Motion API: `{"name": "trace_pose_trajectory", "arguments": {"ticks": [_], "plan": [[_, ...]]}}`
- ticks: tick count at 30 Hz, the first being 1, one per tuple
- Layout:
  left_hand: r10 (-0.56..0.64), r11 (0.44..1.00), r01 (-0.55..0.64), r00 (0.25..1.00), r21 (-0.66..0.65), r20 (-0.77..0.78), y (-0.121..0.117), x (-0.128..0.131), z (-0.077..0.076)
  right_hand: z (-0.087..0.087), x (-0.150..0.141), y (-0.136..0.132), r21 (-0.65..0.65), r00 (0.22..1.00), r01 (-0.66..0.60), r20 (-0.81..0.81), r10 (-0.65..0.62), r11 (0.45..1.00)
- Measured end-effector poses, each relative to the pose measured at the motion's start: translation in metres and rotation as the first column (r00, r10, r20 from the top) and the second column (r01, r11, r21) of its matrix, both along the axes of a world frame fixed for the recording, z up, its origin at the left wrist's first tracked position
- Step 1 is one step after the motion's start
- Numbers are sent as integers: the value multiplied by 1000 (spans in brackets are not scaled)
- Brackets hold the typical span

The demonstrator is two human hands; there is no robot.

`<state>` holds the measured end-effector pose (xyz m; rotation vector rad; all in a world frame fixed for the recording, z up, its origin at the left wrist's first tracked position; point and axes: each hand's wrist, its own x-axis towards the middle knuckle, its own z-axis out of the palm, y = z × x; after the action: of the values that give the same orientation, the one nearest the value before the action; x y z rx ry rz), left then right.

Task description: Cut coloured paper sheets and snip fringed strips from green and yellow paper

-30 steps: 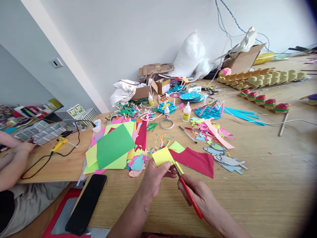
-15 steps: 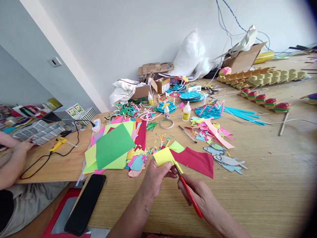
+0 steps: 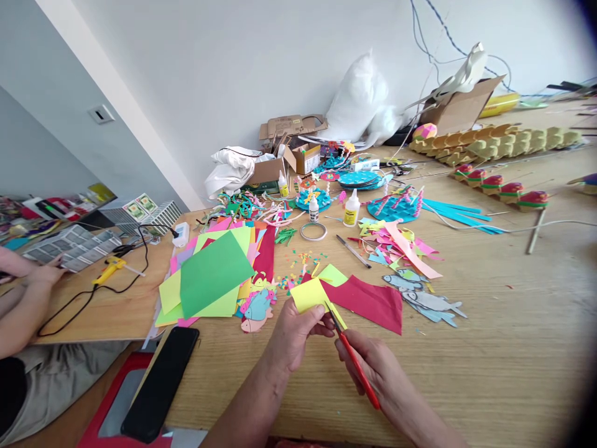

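Observation:
My left hand (image 3: 298,330) pinches a piece of yellow paper (image 3: 308,294) between thumb and fingers, a little above the table. Red-handled scissors (image 3: 358,367) are in my right hand (image 3: 373,358), their blades at the paper's right edge. A narrow yellow strip stands out beside the blades; whether it is fully cut off I cannot tell. Just beyond my hands lie a dark red sheet (image 3: 373,305) and a light green paper piece (image 3: 333,274). Paper fish cutouts (image 3: 257,310) lie left of my left hand, and grey fish cutouts (image 3: 429,300) lie to the right.
A stack of coloured paper topped by a green sheet (image 3: 214,274) lies at left, near a black phone (image 3: 161,382). Glue bottles (image 3: 351,209), a pen (image 3: 353,251) and paper scraps (image 3: 405,246) lie farther back. At far left are another person's arms (image 3: 28,298) and a yellow glue gun (image 3: 110,269).
The scissors and both hands stay almost in place at the paper's edge. The yellow strip beside the blades has shifted slightly, and the camera view has moved a little.

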<state>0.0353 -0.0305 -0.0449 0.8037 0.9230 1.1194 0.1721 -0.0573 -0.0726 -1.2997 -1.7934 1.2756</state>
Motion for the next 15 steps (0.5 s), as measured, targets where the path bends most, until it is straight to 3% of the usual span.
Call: {"name": "trace_pose_trajectory", "arguments": {"ticks": [15], "plan": [[35, 999, -32, 993, 31, -115, 3, -4, 1, -4, -1, -3, -56, 1000, 6, -29, -8, 998]]}}
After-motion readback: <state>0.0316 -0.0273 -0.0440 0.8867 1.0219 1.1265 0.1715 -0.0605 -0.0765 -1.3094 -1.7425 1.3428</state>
